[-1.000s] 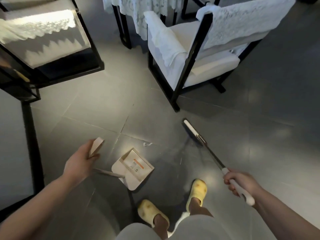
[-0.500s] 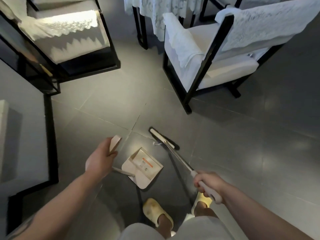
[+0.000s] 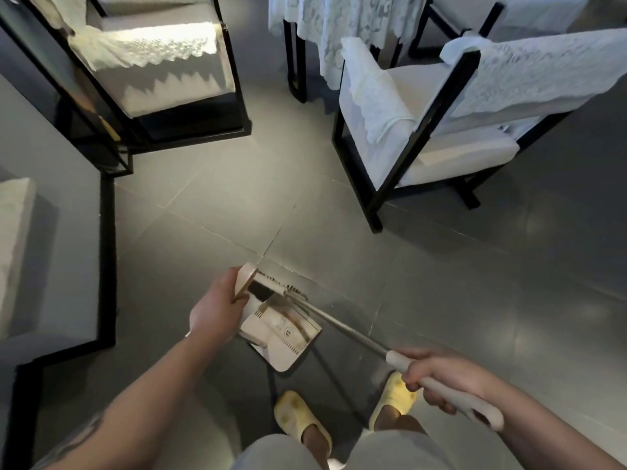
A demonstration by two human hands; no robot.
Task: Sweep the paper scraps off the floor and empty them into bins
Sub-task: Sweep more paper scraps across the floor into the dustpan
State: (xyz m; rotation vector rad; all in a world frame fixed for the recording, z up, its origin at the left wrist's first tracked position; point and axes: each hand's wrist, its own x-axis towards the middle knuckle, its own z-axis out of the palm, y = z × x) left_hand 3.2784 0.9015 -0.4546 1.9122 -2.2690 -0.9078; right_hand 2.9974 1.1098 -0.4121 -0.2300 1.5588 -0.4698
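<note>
Dustpan point(image 3: 283, 334): on the floor point(image 3: 441, 283) before our slippers point(image 3: 300, 418), its handle point(image 3: 246, 279) gripped in our left hand point(image 3: 217, 308). Broom point(image 3: 356, 334): right hand point(image 3: 444, 378) closed round its grip, head at the dustpan's mouth, bristles blurred. Scraps: not discernible. Chair point(image 3: 424, 130) beyond the dustpan; a second at far left, cut off.

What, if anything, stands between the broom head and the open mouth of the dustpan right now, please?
Nothing visible does. The broom head lies right at the mouth of the dustpan, which the left hand holds by its handle; the right hand grips the broom handle. No scrap is clearly visible.
</note>
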